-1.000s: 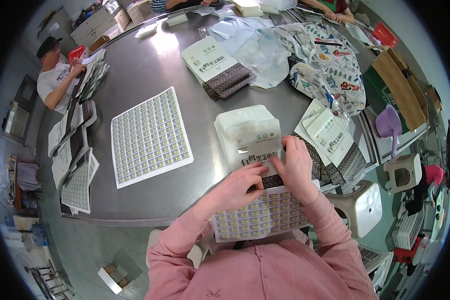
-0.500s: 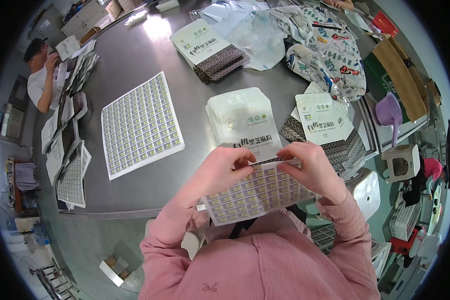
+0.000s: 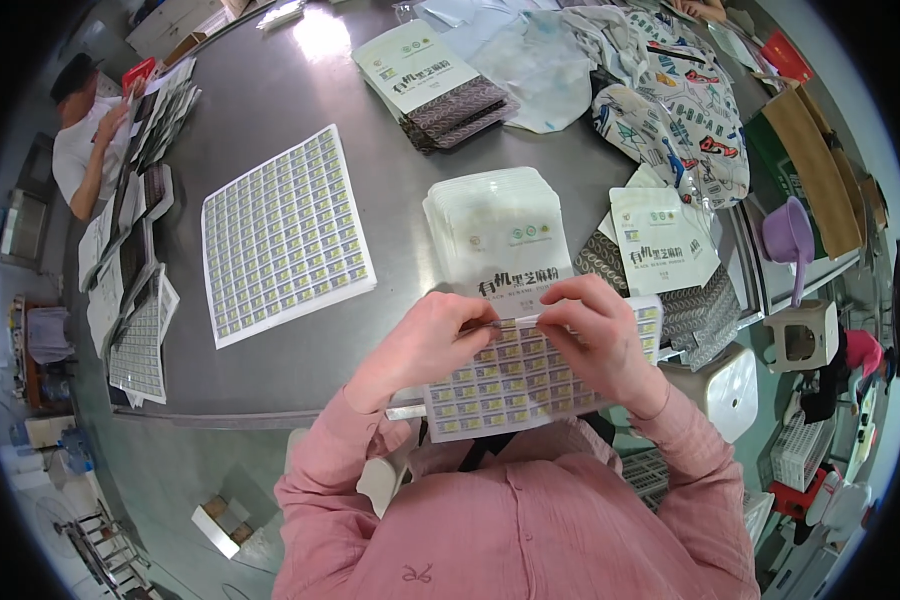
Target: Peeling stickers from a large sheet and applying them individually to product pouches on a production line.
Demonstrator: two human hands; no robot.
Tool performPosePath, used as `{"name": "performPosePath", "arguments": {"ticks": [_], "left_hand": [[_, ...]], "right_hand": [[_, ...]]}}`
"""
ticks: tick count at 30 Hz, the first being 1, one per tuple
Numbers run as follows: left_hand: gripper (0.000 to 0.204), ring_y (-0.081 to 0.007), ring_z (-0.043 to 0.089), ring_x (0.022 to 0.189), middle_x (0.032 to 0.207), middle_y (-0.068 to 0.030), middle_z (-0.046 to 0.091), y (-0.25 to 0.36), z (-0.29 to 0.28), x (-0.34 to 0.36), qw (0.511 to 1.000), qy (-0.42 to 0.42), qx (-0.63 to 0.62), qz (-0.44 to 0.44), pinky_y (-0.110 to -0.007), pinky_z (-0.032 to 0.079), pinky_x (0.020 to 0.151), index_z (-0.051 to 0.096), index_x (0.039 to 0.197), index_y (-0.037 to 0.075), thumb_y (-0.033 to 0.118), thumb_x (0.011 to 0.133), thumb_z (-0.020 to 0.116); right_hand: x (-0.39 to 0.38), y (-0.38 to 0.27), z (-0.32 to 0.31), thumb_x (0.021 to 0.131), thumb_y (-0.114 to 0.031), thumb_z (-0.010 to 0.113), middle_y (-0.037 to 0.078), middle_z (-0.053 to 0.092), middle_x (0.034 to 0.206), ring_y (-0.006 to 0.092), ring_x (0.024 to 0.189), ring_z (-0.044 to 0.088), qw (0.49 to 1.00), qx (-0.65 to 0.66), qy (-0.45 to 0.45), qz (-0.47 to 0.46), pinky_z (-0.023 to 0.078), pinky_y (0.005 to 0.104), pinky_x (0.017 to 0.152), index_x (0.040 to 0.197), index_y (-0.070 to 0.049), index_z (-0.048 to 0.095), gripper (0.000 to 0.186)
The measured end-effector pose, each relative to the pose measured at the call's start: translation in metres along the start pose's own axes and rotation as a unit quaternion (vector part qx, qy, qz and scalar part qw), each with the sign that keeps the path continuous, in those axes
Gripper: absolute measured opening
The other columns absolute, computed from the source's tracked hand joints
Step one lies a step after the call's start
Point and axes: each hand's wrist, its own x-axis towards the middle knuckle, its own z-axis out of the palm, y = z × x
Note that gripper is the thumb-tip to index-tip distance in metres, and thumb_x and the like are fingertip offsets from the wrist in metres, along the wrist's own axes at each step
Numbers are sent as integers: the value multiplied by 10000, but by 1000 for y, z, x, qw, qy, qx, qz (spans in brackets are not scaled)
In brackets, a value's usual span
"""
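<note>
A sheet of small yellow-and-grey stickers [image 3: 515,385] hangs over the table's front edge, close to my body. My left hand [image 3: 425,345] pinches its top edge, thumb against fingertips. At the same edge, a little to the right, my right hand [image 3: 605,345] is closed in a pinch; whether a single loosened sticker is between its fingertips is too small to tell. Just beyond my hands lies a stack of pale pouches [image 3: 495,220] with dark printing, its lower part hidden by the sheet and my fingers.
A thick sticker-sheet pile [image 3: 285,235] lies left on the metal table [image 3: 290,385]. More pouches lie at the back [image 3: 430,90] and right [image 3: 665,240], near a patterned cloth bag [image 3: 685,120] and a purple scoop [image 3: 787,235]. A co-worker [image 3: 85,150] stands far left behind pouch stacks.
My right hand's fingers have lifted and curled more at the sheet's top edge; my left hand keeps its pinch. The view has shifted slightly. The co-worker now holds something red.
</note>
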Motion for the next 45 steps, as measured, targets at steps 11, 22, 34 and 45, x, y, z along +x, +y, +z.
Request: {"name": "performPosePath", "arguments": {"ticks": [11,22,34,45], "left_hand": [[154,-297,674,823,953,-119,694,-22,10,0,996,12,-22,83,-390,536,748,731,1003,-26,117,946,734],[193,-307,681,813,944,-145,689,-33,12,1,993,22,-50,101,-402,536,738,720,1009,-55,123,935,733],[171,-272,662,776,925,-129,671,-33,16,1,993,31,-44,101,-382,523,703,722,1001,-47,101,918,742],[167,-247,664,796,920,-116,675,-23,14,4,996,6,-12,89,-365,524,709,740,1019,-33,101,919,748]], "right_hand": [[90,48,33,918,-121,739,120,779,780,164,678,748,904,193,-199,325,588,316,650,956,75,755,200],[107,45,42,896,-99,741,121,772,763,161,657,744,902,167,-235,323,594,321,638,947,71,758,178],[58,43,13,793,-314,901,164,710,1101,362,1011,703,948,-237,-72,198,567,460,866,1146,32,658,552],[10,36,24,854,-155,829,155,716,1078,333,989,699,963,-139,27,230,528,449,813,1142,-11,657,365]]}}
